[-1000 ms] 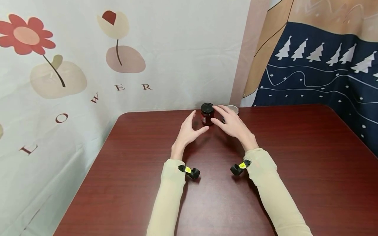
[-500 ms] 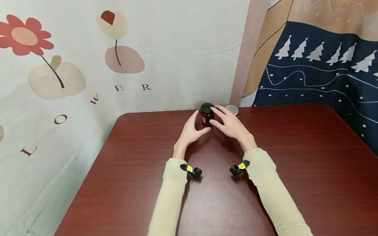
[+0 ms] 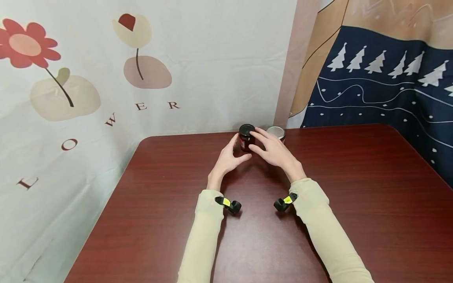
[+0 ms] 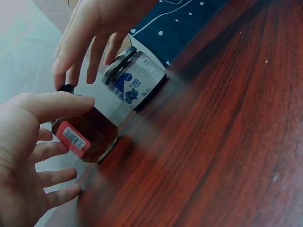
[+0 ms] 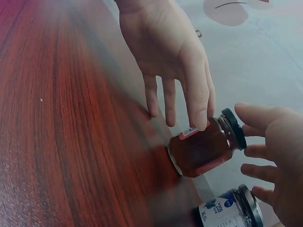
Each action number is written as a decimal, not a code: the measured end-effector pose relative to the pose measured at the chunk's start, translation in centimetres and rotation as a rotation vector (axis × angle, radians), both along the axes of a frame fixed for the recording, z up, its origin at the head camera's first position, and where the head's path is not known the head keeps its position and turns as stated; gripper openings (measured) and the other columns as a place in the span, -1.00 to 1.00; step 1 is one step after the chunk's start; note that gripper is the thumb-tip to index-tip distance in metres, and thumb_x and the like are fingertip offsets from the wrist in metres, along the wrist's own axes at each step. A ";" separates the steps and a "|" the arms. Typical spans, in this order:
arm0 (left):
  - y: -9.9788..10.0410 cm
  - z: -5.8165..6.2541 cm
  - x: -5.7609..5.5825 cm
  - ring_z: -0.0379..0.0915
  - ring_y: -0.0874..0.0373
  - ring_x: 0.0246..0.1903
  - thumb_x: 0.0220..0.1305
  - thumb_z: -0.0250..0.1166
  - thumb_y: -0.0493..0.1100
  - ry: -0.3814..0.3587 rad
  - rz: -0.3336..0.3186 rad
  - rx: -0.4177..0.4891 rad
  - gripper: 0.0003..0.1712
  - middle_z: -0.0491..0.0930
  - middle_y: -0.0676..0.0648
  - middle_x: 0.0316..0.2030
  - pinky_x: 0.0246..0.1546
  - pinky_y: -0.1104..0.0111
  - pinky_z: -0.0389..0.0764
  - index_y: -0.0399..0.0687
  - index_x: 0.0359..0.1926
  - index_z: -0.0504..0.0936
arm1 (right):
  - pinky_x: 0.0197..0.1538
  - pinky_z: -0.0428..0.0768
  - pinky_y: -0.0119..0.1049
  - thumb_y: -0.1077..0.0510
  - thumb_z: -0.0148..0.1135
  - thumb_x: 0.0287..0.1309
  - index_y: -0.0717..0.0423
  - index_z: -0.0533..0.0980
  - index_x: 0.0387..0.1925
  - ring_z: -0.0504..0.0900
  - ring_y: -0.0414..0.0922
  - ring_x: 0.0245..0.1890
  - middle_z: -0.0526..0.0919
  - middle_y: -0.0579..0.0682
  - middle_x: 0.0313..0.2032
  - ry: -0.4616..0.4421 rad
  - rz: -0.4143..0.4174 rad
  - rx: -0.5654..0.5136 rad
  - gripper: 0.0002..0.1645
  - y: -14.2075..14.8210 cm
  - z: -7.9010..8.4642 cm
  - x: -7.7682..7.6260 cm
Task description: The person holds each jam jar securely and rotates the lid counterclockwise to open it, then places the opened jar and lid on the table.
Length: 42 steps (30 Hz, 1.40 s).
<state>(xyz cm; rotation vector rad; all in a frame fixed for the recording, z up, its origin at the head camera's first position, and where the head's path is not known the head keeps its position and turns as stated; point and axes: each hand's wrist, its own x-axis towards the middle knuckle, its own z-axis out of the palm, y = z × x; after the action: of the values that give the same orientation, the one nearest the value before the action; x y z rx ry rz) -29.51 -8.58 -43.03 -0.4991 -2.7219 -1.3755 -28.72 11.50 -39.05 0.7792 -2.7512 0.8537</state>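
Note:
A glass jar of dark reddish-brown contents stands upright at the far edge of the table, capped by a black lid. Its red label with a barcode shows in the left wrist view. My left hand is at the jar's left and near side, fingers spread and thumb extended across in front of it. On the other side, my right hand reaches over with its fingertips right at the lid and its thumb lower by the jar's side. Neither hand's fingers are curled round the glass.
A second jar, with a white and blue label and a metal lid, stands just right of the first, partly behind my right hand. A printed cloth hangs behind the dark red wooden table.
Over the last second my left hand has moved slightly right, closer to the jar. My right hand has shifted a little left, its fingers now over the lid's edge. The jars stay in place.

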 end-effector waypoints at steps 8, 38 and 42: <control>0.0 0.2 0.2 0.24 0.03 0.18 0.01 0.36 0.10 0.032 0.010 0.040 -0.05 0.27 -0.01 0.24 0.10 0.11 0.32 0.25 0.38 0.06 | 0.23 0.18 0.02 -0.21 0.02 0.21 0.03 0.32 0.23 0.19 0.02 0.27 0.22 0.08 0.28 0.032 0.019 -0.051 -0.35 -0.1 0.0 0.0; -0.4 0.3 0.5 0.32 0.05 0.12 -0.03 0.41 0.04 -0.074 -0.026 0.179 -0.18 0.32 0.01 0.14 0.12 0.12 0.30 0.14 0.24 0.22 | 0.01 0.38 -0.08 -0.10 0.30 0.01 0.15 0.31 0.21 0.35 -0.01 0.05 0.42 0.10 0.05 0.064 -0.006 -0.153 -0.22 -0.2 0.4 0.1; -0.3 0.3 0.6 0.37 0.11 0.05 -0.04 0.42 0.05 -0.046 -0.035 0.151 -0.19 0.32 0.07 0.10 0.10 0.16 0.32 0.17 0.24 0.26 | 0.06 0.35 -0.05 -0.12 0.30 0.01 0.14 0.30 0.23 0.34 -0.01 0.05 0.41 0.13 0.02 0.031 -0.011 -0.151 -0.20 -0.3 0.3 0.2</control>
<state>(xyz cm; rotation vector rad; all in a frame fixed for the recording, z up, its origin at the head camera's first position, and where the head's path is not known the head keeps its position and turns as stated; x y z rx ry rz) -28.95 -8.88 -42.73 -0.5133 -2.6284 -1.6048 -28.56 11.17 -38.79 0.7424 -2.6246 1.0233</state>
